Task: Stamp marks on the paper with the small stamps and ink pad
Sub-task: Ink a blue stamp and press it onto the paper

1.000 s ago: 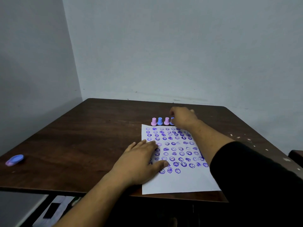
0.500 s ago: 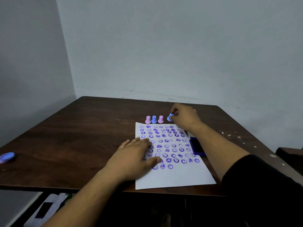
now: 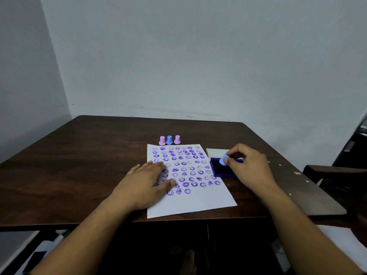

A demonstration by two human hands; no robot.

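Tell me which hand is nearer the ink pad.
Right. The right hand holds a blue stamp over the ink pad; the left hand lies flat on the paper beside it.

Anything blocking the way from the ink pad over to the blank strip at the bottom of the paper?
Nothing visible. The right hand holds the blue stamp at the ink pad; the left hand lies flat on the left side of the paper, clear of the blank area.

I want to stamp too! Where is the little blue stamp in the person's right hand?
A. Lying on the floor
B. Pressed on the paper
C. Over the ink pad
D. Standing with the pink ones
C: the right hand holds the blue stamp over the dark ink pad, beside the paper.
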